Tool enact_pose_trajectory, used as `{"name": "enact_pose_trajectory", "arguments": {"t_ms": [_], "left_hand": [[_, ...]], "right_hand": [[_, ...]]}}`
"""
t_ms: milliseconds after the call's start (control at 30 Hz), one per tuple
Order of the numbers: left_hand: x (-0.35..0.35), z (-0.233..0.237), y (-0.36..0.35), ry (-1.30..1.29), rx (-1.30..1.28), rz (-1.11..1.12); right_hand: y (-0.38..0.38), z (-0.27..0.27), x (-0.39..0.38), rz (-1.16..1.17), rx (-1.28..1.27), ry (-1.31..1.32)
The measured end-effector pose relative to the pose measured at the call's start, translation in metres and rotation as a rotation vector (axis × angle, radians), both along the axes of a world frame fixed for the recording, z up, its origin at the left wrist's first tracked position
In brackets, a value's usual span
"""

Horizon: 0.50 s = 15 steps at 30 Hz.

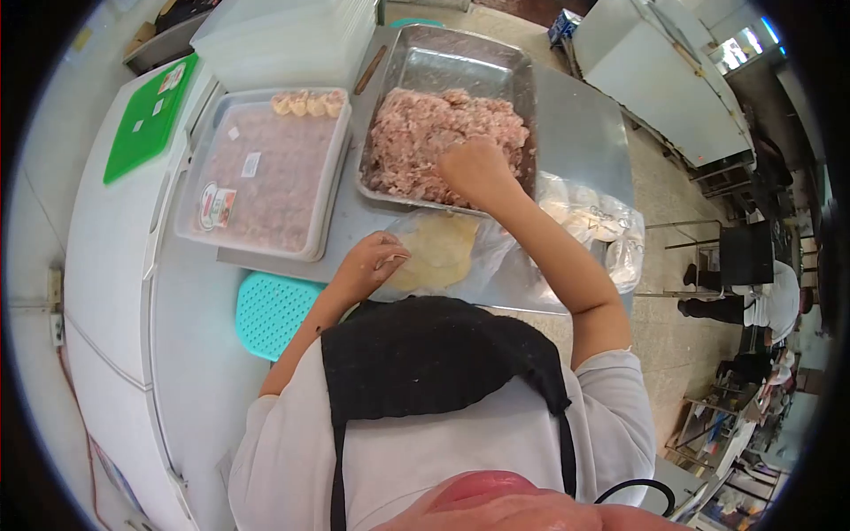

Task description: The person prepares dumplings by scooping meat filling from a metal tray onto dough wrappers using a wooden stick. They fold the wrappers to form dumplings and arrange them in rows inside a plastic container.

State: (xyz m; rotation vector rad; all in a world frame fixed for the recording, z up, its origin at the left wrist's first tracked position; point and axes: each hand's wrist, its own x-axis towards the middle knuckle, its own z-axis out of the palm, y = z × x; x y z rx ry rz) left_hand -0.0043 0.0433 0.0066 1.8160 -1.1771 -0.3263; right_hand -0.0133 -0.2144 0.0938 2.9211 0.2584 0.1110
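My right hand (475, 168) is in the ground meat (416, 133) that fills the near part of a deep metal tray (460, 66). Its fingers are closed and bent down to the meat; whatever they hold is hidden. On the left, my left hand (374, 264) has its fingers curled together beside a stack of thin yellowish wrappers (438, 250), and what is between the fingers is too small to make out. The wrappers lie on plastic at the table's near edge. Left of the tray sits a clear-lidded container (266, 168), with filled pieces (307, 104) showing at its far corner.
Clear plastic bags with pale contents (589, 221) lie at the right of the metal table (575, 115). Stacked translucent containers (283, 40) stand at the back left. A green lid (150, 119), a turquoise perforated stool (276, 314) and a distant person (770, 301) are also visible.
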Motion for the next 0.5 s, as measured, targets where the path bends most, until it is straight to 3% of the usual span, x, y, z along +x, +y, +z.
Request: {"name": "enact_pose_trajectory", "arguments": {"t_ms": [133,200,267,333,467,500], "left_hand": [[0.001,-0.026,0.007,0.121,0.093,-0.016],[0.001,-0.036,0.005,-0.106,0.104,-0.075],[-0.007,-0.043,0.003,-0.153,0.087,-0.039],[-0.006,-0.047,0.004,-0.205,0.068,-0.010],[0.005,-0.048,-0.001,-0.092,0.107,-0.060],[0.008,-0.044,-0.004,-0.024,0.072,-0.060]], "right_hand": [[0.036,-0.034,-0.007,0.024,0.161,-0.015],[0.037,-0.042,-0.018,-0.048,0.227,-0.019],[0.024,-0.054,-0.027,-0.125,0.290,-0.024],[0.007,-0.059,-0.030,-0.143,0.665,-0.064],[-0.002,-0.018,-0.029,-0.156,0.417,-0.040],[-0.001,-0.012,-0.028,-0.147,0.228,0.040]]}}
